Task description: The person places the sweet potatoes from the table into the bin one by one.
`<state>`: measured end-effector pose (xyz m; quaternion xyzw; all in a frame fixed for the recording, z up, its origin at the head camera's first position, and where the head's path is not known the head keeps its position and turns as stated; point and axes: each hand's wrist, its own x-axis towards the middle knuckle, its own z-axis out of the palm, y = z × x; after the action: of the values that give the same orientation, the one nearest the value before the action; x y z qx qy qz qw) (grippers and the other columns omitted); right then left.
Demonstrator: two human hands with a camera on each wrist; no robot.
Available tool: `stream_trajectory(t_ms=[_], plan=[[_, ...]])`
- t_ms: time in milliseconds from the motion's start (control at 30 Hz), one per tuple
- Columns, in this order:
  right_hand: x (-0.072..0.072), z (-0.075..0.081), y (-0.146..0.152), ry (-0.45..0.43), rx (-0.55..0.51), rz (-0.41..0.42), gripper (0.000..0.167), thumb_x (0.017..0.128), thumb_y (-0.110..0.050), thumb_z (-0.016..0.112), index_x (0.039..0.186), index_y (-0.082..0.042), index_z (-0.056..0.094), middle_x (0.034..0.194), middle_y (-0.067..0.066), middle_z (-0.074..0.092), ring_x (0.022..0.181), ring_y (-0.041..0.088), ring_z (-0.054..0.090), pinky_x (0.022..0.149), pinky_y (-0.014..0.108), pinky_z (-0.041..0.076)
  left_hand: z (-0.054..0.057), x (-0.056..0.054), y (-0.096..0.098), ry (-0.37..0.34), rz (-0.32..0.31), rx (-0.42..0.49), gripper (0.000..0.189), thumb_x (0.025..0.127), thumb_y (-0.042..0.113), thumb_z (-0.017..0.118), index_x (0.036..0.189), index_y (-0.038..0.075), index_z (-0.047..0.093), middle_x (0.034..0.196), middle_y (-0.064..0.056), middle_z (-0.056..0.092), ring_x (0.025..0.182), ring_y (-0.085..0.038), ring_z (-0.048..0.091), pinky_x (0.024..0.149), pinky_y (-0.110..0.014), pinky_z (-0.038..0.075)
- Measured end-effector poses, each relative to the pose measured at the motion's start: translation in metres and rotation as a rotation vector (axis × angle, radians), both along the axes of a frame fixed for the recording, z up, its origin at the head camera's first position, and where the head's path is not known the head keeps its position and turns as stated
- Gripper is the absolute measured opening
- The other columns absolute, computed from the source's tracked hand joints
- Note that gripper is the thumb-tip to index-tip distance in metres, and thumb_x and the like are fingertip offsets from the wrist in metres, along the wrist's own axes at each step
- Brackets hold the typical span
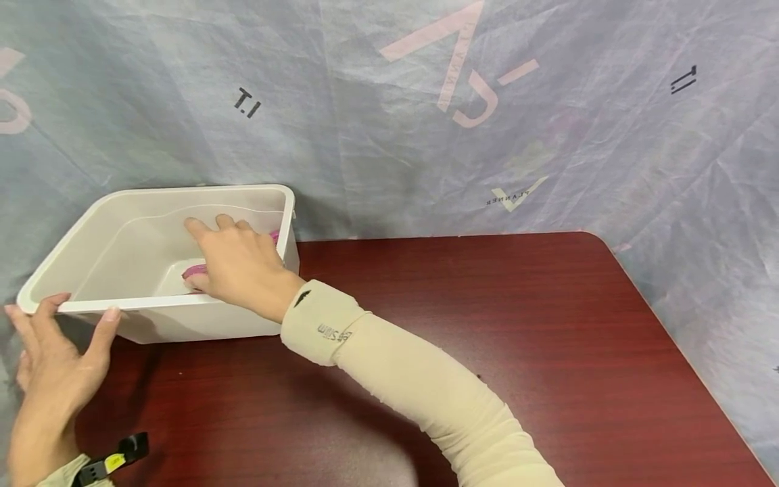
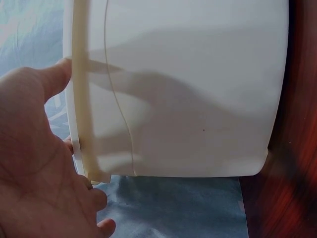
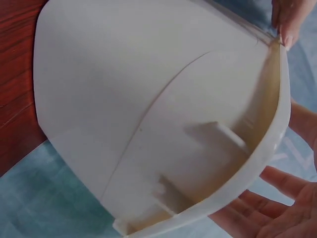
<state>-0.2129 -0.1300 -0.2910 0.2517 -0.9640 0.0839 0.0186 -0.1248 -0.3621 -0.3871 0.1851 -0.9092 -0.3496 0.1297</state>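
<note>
A white plastic bin [image 1: 201, 318] stands at the left end of the table. My left hand [image 1: 63, 355] grips its near left corner, thumb on the rim and a fingertip hooked over the edge. In the left wrist view, the thumb of the left hand [image 2: 44, 148] meets the rim of the bin [image 2: 198, 99]. My right hand [image 1: 240, 264] reaches over the near rim into the bin, fingers spread. A pink item [image 1: 195, 270] shows by its thumb, and more pink shows beyond the hand; the rest is hidden. In the right wrist view, the fingers [image 3: 285, 181] look relaxed behind the rim.
The dark red wooden table [image 1: 487, 325] extends to the right of the bin. A grey printed cloth [image 1: 365, 122] hangs along the back and right side, close behind the bin. The bin's near wall hides part of its inside.
</note>
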Motion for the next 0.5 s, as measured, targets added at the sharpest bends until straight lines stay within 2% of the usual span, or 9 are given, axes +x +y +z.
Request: stream_trajectory(t_ms=[133,233,367,500], plan=[[0.003,-0.002,0.017,0.026,-0.024,-0.005,0.075,0.088,-0.067,0.063,0.152,-0.042,0.032,0.137,-0.014,0.054,0.116,0.012,0.056,0.083,0.035,0.055,0.001,-0.003,0.002,0.000,0.005,-0.024,0.075,0.101,0.047,0.043,0.159,0.017,0.005,0.162,-0.013,-0.037,0.146,-0.065,-0.016,0.115,-0.075,-0.011],[0.006,-0.001,0.030,0.029,-0.044,-0.014,0.076,0.088,-0.067,0.062,0.152,-0.040,0.032,0.140,-0.013,0.053,0.118,0.013,0.057,0.085,0.036,0.056,0.000,-0.003,-0.001,0.019,0.021,-0.049,0.074,0.101,0.046,0.043,0.159,0.018,0.006,0.164,-0.009,-0.036,0.149,-0.060,-0.013,0.115,-0.075,-0.009],[0.008,-0.002,0.050,0.042,-0.078,-0.033,0.075,0.090,-0.066,0.060,0.154,-0.037,0.033,0.145,-0.010,0.052,0.122,0.014,0.058,0.084,0.037,0.056,-0.003,-0.002,-0.005,0.044,0.039,-0.066,0.073,0.101,0.044,0.044,0.159,0.019,0.007,0.165,-0.002,-0.034,0.151,-0.058,-0.008,0.115,-0.075,-0.007],[0.009,-0.011,0.076,0.104,-0.124,-0.049,0.073,0.092,-0.061,0.061,0.154,-0.032,0.036,0.146,-0.005,0.054,0.120,0.016,0.060,0.079,0.039,0.057,-0.004,-0.004,-0.008,0.045,0.045,-0.063,0.074,0.101,0.045,0.044,0.160,0.019,0.006,0.165,-0.001,-0.034,0.151,-0.056,-0.007,0.116,-0.073,-0.007]])
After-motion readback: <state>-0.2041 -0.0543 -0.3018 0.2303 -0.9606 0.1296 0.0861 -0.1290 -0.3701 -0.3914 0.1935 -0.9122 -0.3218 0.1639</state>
